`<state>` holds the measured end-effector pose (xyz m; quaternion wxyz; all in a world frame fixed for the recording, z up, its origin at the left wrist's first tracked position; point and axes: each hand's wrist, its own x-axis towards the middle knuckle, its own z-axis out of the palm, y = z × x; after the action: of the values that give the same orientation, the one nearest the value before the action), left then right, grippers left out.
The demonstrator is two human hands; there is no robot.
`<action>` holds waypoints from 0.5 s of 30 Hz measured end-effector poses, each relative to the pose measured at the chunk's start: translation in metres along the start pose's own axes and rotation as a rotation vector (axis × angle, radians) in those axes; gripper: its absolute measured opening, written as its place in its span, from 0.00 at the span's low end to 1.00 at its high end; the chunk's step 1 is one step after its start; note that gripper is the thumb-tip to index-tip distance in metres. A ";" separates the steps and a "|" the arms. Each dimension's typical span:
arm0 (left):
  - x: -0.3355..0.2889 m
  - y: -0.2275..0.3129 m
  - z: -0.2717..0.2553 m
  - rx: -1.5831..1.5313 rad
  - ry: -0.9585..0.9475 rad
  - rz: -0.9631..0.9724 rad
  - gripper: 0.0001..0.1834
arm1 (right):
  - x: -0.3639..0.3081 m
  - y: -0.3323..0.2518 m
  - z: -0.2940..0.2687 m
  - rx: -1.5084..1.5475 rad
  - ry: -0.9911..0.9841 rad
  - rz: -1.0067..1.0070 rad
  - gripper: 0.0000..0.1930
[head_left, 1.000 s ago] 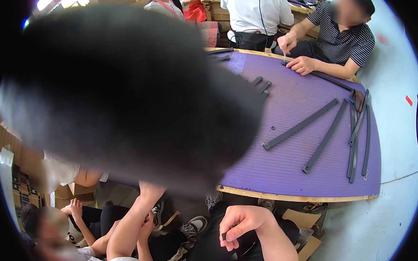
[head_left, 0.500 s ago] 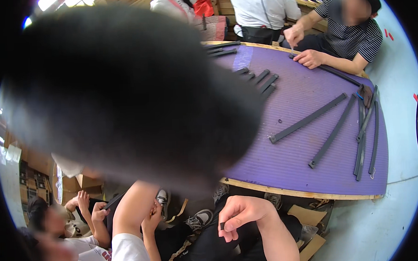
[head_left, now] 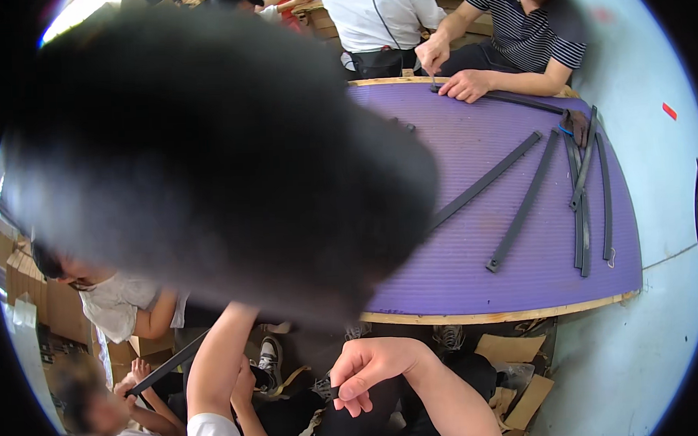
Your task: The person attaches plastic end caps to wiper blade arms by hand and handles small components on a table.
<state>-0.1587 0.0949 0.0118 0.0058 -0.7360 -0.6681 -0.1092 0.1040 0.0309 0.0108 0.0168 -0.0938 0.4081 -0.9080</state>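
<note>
My right hand [head_left: 374, 373] is closed in a pinch above my dark-clad lap, in front of the table's near edge. Between its thumb and fingers is a small black piece [head_left: 334, 392], mostly covered, so its kind does not show. My left forearm [head_left: 221, 353] rises from the lower left out of a white sleeve. Its hand is hidden behind a large blurred black shape [head_left: 232, 168] very close to the camera. On the purple ribbed table [head_left: 459, 283] lie several long black strips [head_left: 524, 204] with a block-like end.
Across the table a co-worker in a striped shirt [head_left: 524, 46] works on a black strip with a thin tool. A dark glove [head_left: 575, 125] lies among the right-hand strips. At lower left another person holds a black strip [head_left: 168, 374]. Torn cardboard [head_left: 511, 348] lies below the table.
The whole view has shifted, and the table strips now sit further left and higher. My right hand appears lower and further left, still pinching the small black piece. The black shape still covers my left hand.
</note>
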 end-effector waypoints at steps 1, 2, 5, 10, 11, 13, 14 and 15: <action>0.001 -0.005 -0.008 -0.086 0.030 0.032 0.16 | 0.000 0.001 0.001 -0.007 -0.016 -0.014 0.16; 0.007 0.005 -0.024 -0.280 -0.110 -0.136 0.17 | -0.002 0.001 0.001 -0.003 -0.011 -0.018 0.16; 0.011 0.001 -0.051 -1.069 -0.445 -0.579 0.16 | 0.001 0.001 0.000 0.001 -0.059 -0.017 0.16; 0.026 0.016 -0.019 -1.593 -0.597 -0.672 0.13 | -0.015 0.002 -0.004 0.010 0.042 0.036 0.14; 0.020 0.019 -0.032 -1.630 -0.579 -0.713 0.14 | -0.009 0.002 0.000 0.012 -0.002 0.037 0.14; 0.008 0.018 -0.048 -1.537 -0.480 -0.745 0.14 | 0.000 0.001 0.005 0.023 -0.045 0.018 0.14; 0.007 0.020 -0.045 -1.479 -0.436 -0.739 0.15 | -0.001 0.000 0.005 0.023 -0.046 0.025 0.14; 0.005 0.018 -0.039 -1.484 -0.439 -0.738 0.15 | -0.003 0.001 0.005 0.024 -0.041 0.027 0.14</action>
<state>-0.1462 0.0918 0.0533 -0.6428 -0.2893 -0.6063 -0.3682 0.1074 0.0269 0.0130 0.0388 -0.1066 0.3980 -0.9103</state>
